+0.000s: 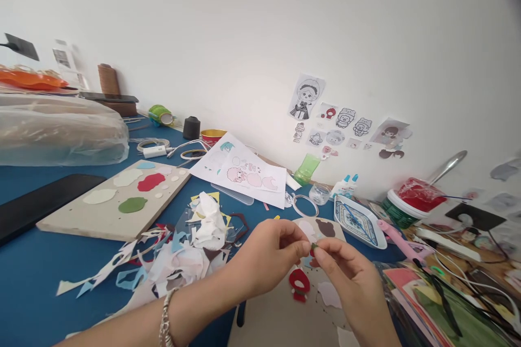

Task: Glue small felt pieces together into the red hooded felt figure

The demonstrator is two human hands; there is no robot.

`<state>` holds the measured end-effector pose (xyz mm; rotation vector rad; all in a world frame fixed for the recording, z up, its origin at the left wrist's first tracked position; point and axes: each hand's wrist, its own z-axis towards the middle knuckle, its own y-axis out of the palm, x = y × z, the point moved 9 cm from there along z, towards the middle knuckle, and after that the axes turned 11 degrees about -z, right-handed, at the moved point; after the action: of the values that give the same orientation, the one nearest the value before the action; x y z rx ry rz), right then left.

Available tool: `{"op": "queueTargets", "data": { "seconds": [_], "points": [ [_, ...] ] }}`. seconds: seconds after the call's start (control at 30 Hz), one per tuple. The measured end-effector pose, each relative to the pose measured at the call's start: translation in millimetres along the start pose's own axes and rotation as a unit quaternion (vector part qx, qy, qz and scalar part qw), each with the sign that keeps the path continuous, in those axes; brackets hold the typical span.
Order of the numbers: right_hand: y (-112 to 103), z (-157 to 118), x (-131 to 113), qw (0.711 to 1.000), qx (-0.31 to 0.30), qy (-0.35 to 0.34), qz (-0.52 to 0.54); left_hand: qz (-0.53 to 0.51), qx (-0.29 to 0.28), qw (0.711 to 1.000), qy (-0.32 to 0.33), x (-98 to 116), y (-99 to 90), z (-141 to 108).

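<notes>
My left hand (271,255) and my right hand (345,271) meet above a beige board (277,320), fingertips pinched together. Between them is a tiny green and red piece (313,249), mostly covered by the fingers; its material is hard to make out. Both hands appear to grip it. Just below, on the board, lies a red hooded felt figure (300,284). Pale cut shapes (329,294) rest near my right hand, and a brown cut shape (325,227) lies at the board's far end.
Left of my forearm is a heap of fabric scraps (183,265). Another board (93,219) holds coloured cut pieces. Printed drawings (254,176) lie behind. On the right are a patterned tray (380,238), glue bottles (345,187), a red-filled tub (401,211) and felt sheets (439,314).
</notes>
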<state>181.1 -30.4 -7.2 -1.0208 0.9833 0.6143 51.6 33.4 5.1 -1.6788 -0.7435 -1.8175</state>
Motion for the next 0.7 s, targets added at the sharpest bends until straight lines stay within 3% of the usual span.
{"op": "queueTargets", "data": {
  "seconds": [0.33, 0.57, 0.7],
  "points": [
    [6, -2, 3, 1.000, -0.008, 0.008, 0.029, 0.080, 0.022, 0.996, 0.042, 13, 1.6, -6],
    [4, -1, -1, 0.996, -0.001, 0.046, 0.073, 0.110, 0.023, 0.993, 0.034, 12, -2.6, -3],
    [5, -2, -9, 1.000, -0.017, 0.022, 0.011, 0.147, 0.019, 0.989, 0.021, 13, -2.7, -4]
  ]
}}
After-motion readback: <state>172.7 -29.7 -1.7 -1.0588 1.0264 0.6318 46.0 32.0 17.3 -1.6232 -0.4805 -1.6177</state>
